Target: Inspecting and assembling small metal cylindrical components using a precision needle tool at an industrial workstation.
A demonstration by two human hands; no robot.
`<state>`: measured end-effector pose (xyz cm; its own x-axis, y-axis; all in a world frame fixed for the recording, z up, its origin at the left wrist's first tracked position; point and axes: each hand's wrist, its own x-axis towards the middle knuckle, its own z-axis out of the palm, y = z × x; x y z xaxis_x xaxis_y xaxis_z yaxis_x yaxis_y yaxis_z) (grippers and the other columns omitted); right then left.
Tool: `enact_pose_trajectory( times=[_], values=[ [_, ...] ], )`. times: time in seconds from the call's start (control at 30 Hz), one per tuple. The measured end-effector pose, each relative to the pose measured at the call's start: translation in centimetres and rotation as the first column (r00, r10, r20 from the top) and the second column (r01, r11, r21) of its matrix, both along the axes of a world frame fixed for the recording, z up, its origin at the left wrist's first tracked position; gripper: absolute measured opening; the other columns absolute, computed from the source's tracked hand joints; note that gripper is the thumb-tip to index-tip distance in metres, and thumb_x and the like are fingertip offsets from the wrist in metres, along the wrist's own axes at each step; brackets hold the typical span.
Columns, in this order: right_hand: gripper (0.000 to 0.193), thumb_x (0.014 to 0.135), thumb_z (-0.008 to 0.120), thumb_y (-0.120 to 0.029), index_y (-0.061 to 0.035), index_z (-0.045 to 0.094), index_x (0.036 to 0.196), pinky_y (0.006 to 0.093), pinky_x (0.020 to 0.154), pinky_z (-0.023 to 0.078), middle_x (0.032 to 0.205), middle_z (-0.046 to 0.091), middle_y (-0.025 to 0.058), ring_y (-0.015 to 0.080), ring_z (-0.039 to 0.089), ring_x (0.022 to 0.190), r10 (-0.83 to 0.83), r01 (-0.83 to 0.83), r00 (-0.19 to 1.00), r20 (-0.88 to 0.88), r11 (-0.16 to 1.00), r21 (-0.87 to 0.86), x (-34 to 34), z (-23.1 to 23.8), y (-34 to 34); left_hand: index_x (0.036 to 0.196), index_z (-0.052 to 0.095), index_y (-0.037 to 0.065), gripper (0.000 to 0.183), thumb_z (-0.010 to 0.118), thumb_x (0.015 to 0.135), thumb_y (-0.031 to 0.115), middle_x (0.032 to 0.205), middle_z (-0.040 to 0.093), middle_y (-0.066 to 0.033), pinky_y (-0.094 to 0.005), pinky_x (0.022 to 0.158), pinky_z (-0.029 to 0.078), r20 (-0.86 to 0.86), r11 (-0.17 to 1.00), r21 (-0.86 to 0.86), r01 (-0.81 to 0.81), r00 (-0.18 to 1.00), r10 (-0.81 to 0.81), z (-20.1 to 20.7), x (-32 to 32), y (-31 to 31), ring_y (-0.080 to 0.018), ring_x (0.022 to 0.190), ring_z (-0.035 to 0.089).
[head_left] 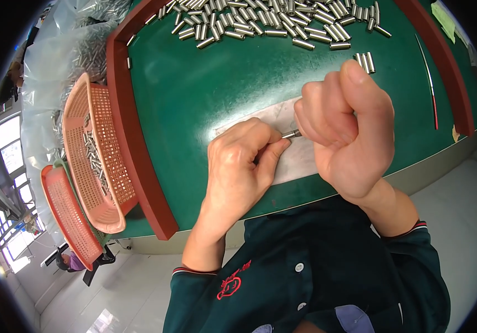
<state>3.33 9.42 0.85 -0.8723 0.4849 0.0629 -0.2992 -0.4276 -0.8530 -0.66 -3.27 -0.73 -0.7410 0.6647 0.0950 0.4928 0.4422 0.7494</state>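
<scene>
Between the thumb and fingers of my left hand [244,158] is pinched a small silvery metal cylinder [290,134], mostly covered by the fingertips. Its right end meets my right hand [352,125], which is closed in a fist with the thumb on top. Whatever the fist grips is hidden inside it. Both hands are above a pale flat sheet [294,166] on the green table. Just beyond my right hand, a few similar metal cylinders [365,62] lie side by side.
A large heap of metal cylinders [272,19] covers the far part of the green table [194,94]. Red-brown rails [133,133] edge it. On the left are a pink basket [122,177] holding small metal parts, another basket [72,222] and plastic bags [49,83]. A thin red-handled tool [434,108] lies right.
</scene>
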Motion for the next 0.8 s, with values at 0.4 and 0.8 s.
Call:
enact_pose_trajectory(
  times=[0.4, 0.8],
  values=[
    [0.04, 0.09, 0.037, -0.017, -0.0086, 0.028, 0.052, 0.0241, 0.041, 0.017, 0.047, 0.024, -0.0033, 0.0063, 0.02, 0.044, 0.032, -0.028, 0.998, -0.062, 0.998, 0.063, -0.3, 0.2, -1.0, 0.063, 0.052, -0.001, 0.013, 0.065, 0.066, -0.001, 0.056, 0.05, -0.0114, -0.0326, 0.045, 0.037, -0.026, 1.0, 0.018, 0.001, 1.0, 0.0, 0.4, -0.2, 0.3, -0.0244, 0.047, 0.049],
    [0.043, 0.092, 0.035, -0.019, -0.0094, 0.027, 0.05, 0.0241, 0.037, 0.015, 0.043, 0.026, -0.002, 0.006, 0.017, 0.039, -0.028, 0.02, 0.995, -0.093, 0.996, -0.085, 0.7, -0.3, -0.4, 0.09, 0.049, 0.005, 0.012, 0.048, 0.085, 0.016, 0.086, 0.055, -0.0125, -0.0176, 0.045, 0.029, 0.829, 0.659, 0.54, -0.524, 0.464, -0.311, 2.8, -0.6, -1.2, -0.0079, 0.056, 0.038]
  ],
)
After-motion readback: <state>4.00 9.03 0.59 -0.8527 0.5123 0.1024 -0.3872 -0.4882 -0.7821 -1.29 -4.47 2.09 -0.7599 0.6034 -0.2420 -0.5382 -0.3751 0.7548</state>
